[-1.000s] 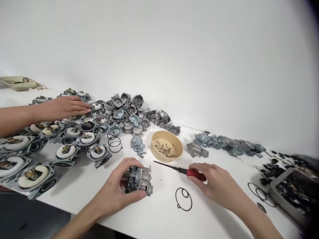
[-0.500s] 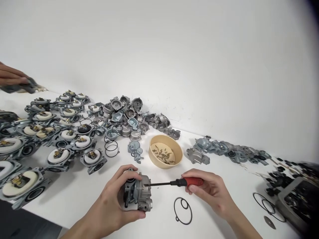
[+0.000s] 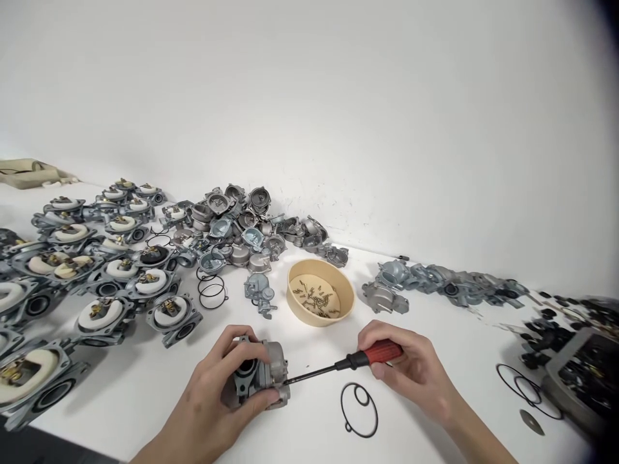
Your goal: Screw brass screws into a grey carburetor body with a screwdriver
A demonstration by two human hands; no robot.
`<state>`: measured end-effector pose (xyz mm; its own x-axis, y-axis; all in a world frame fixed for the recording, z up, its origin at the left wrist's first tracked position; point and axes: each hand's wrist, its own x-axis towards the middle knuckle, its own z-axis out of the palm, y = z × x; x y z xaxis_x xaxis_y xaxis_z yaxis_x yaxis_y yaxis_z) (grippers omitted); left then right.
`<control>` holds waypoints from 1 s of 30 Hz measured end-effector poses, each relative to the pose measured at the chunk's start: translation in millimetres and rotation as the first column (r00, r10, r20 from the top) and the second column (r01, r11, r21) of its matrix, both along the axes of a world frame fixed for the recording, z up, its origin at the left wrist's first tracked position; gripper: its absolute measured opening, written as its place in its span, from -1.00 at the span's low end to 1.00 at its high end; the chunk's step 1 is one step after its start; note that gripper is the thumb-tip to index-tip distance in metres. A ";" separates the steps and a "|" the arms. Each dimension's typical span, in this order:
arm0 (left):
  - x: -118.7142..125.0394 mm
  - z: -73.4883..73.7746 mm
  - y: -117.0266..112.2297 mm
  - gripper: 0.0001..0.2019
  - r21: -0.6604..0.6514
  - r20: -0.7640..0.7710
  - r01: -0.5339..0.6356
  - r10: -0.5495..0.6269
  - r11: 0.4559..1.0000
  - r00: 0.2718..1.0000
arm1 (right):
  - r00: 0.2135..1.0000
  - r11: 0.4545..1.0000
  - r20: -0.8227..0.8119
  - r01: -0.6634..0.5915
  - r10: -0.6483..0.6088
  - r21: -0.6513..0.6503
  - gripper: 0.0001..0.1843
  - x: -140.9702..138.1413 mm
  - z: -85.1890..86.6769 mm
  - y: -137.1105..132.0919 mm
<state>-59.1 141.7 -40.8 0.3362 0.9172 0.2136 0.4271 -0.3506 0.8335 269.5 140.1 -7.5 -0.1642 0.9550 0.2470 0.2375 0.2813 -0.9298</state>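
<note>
My left hand [image 3: 217,396] is wrapped around a grey metal carburetor body [image 3: 261,380], holding it just above the white table near the front edge. In my right hand [image 3: 411,370] is a screwdriver [image 3: 348,364] with a red handle and black shaft. Its tip touches the right side of the carburetor body. A black rubber gasket ring [image 3: 358,409] lies flat on the table just below the screwdriver.
A tan bowl [image 3: 320,293] of small brass screws sits behind my hands. Rows of carburetor halves with white floats [image 3: 97,283] fill the left. A heap of metal covers [image 3: 242,225] lies at the back, more castings [image 3: 435,283] and black parts [image 3: 575,367] on the right.
My right hand picked the screwdriver up off the table and brought its tip to the carburetor. My left hand turned the body. Another person's hand at the left withdrew out of view.
</note>
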 end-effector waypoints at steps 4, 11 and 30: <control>-1.3 0.1 2.0 -0.83 -0.004 -0.037 0.026 -0.027 1.000 0.999 | 1.000 1.000 -0.016 -0.008 0.008 -0.011 -0.76 -0.9 -1.5 -0.3; -2.3 -1.4 2.3 -0.83 -0.026 -0.058 0.033 -0.034 0.999 0.998 | 0.998 0.998 0.011 -0.065 0.065 -0.015 -0.84 1.2 -10.6 2.4; 0.1 3.1 3.4 -0.60 -0.115 0.076 0.012 -0.003 0.993 0.997 | 0.996 0.992 -0.090 -0.028 0.017 -0.122 -0.76 -5.3 -8.8 -1.0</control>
<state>-59.0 145.1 -37.7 0.3299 0.9348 0.1315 0.3588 -0.2530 0.8985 264.2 139.1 -16.3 -0.1690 0.9753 0.1424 0.1477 0.1679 -0.9747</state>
